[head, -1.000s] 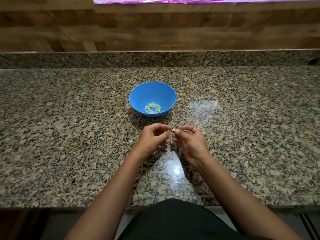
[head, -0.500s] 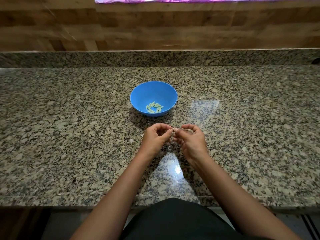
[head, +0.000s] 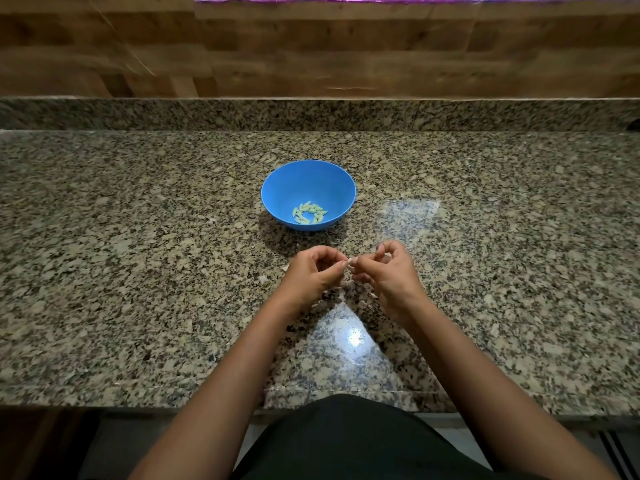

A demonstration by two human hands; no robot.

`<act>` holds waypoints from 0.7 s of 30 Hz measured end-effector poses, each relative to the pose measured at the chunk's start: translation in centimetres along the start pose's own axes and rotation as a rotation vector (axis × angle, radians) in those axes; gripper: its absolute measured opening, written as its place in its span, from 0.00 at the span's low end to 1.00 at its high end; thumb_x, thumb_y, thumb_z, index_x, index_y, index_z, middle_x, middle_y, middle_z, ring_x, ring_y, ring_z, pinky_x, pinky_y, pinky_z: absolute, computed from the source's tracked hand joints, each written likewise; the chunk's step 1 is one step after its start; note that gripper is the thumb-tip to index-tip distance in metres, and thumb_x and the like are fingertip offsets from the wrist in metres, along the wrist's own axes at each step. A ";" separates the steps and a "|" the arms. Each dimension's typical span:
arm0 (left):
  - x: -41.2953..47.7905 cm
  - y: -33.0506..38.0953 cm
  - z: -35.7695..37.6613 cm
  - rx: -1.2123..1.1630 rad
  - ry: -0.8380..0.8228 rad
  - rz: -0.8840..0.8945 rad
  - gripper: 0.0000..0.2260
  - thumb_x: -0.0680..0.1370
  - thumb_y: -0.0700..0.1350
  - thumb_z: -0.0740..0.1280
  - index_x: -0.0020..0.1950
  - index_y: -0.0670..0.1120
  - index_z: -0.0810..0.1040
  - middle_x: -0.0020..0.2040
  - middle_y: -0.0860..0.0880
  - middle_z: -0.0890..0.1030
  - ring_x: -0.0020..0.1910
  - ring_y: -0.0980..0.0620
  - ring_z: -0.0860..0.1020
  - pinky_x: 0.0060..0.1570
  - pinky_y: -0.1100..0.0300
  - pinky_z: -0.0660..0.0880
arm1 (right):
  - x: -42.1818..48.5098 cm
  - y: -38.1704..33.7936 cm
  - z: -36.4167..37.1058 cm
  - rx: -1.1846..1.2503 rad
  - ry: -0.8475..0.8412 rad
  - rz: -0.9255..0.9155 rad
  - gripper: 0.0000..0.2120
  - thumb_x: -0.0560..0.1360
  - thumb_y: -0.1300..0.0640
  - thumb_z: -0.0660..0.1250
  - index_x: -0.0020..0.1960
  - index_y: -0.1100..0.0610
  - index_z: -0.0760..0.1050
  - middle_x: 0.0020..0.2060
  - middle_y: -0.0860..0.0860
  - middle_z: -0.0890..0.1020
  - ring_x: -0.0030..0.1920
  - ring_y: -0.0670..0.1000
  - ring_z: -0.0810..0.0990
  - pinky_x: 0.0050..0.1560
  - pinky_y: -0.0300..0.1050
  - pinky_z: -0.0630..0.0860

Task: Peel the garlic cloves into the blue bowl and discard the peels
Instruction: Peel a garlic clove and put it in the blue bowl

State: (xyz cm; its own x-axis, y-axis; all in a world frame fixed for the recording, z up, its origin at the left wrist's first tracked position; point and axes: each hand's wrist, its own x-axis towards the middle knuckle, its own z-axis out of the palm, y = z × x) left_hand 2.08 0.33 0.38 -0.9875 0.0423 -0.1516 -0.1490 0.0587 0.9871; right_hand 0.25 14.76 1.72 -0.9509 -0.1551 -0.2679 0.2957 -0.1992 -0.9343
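A blue bowl (head: 308,178) stands on the granite counter, with several pale peeled garlic cloves (head: 309,213) lying in its bottom. Just in front of the bowl, my left hand (head: 313,275) and my right hand (head: 389,277) meet above the counter. Between their fingertips sits a small whitish garlic clove (head: 350,262), pinched from both sides. Fingers of both hands are curled. A few thin bits of peel (head: 285,268) lie on the counter beside and under my hands.
The speckled granite counter (head: 138,271) runs the full width, with a raised granite ledge (head: 207,114) behind it and a wood-look wall above. The counter's front edge is close to my body.
Both hands stay together in front of the bowl, working the clove. My right hand's fingers have lifted and spread a little. The bowl has not moved.
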 end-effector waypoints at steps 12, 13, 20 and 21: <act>0.5 1.1 -1.6 -0.110 -0.214 -0.164 0.02 0.76 0.34 0.64 0.46 0.39 0.76 0.39 0.45 0.78 0.37 0.54 0.78 0.45 0.58 0.80 | 0.7 -1.4 -1.7 -0.014 -0.271 0.115 0.13 0.74 0.74 0.61 0.50 0.59 0.64 0.37 0.58 0.79 0.36 0.55 0.80 0.39 0.44 0.81; 0.6 1.1 -1.7 -0.097 -0.223 -0.165 0.02 0.76 0.34 0.64 0.46 0.39 0.77 0.39 0.45 0.78 0.37 0.54 0.78 0.45 0.58 0.80 | 0.7 -1.4 -1.8 -0.022 -0.276 0.110 0.13 0.74 0.74 0.61 0.49 0.59 0.64 0.37 0.59 0.79 0.36 0.55 0.79 0.39 0.44 0.80; 0.7 2.2 -1.9 -0.027 -0.312 -0.189 0.02 0.76 0.35 0.64 0.46 0.39 0.76 0.41 0.45 0.77 0.38 0.53 0.78 0.42 0.63 0.80 | 0.8 -2.1 -1.9 -0.054 -0.313 0.088 0.13 0.73 0.73 0.62 0.48 0.59 0.64 0.34 0.57 0.80 0.35 0.53 0.80 0.39 0.42 0.80; 0.6 2.3 -1.9 -0.007 -0.327 -0.191 0.02 0.76 0.35 0.64 0.46 0.39 0.76 0.41 0.45 0.77 0.39 0.53 0.78 0.43 0.62 0.80 | 0.9 -2.3 -1.9 -0.060 -0.323 0.083 0.13 0.73 0.73 0.62 0.48 0.59 0.64 0.35 0.57 0.80 0.35 0.53 0.80 0.38 0.41 0.80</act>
State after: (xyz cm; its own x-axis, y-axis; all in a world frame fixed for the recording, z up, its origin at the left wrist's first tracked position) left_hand 1.00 -1.36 2.64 -0.8740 0.3471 -0.3400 -0.3300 0.0896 0.9397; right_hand -1.43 16.92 3.19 -0.8430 -0.4685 -0.2645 0.3559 -0.1169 -0.9272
